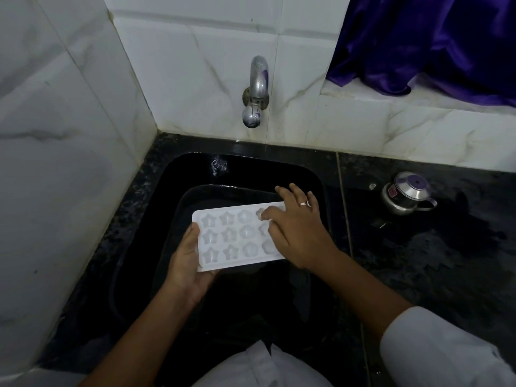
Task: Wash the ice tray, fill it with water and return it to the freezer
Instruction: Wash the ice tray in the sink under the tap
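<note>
A white ice tray (pixel 233 237) with star- and flower-shaped cells is held level over the black sink (pixel 167 208). My left hand (pixel 186 262) grips its near-left end, thumb on the rim and fingers underneath. My right hand (pixel 296 229) lies across the tray's right end with fingers spread, the thumb and forefinger bent onto a cell at the far edge. A ring shows on one finger. The chrome tap (pixel 257 90) sticks out of the tiled wall above the sink; no water stream is visible.
A dark basin (pixel 184 202) sits inside the sink under the tray. A small steel pot with a lid (pixel 407 194) stands on the black granite counter (pixel 432 261) to the right. Purple cloth (pixel 424 43) hangs over the ledge at top right. White marble tiles close the left side.
</note>
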A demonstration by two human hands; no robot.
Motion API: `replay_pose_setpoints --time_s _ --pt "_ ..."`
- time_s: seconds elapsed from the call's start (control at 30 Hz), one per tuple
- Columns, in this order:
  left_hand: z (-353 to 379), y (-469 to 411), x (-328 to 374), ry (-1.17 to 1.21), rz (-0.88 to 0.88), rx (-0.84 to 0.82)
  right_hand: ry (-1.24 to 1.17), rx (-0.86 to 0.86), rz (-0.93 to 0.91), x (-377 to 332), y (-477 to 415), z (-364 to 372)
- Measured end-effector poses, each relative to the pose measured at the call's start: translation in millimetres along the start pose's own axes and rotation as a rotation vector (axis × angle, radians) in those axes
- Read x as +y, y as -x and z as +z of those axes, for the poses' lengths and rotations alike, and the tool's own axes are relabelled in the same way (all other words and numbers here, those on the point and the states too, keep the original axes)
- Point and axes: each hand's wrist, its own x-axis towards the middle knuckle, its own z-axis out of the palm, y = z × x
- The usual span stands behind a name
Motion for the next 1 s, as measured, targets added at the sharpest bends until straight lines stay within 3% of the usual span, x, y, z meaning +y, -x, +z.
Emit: replay_pose_setpoints --time_s 1.0 --pt "2 -12 -5 -0.017 -0.01 -0.005 0.089 -0.002 -0.006 -10 -8 3"
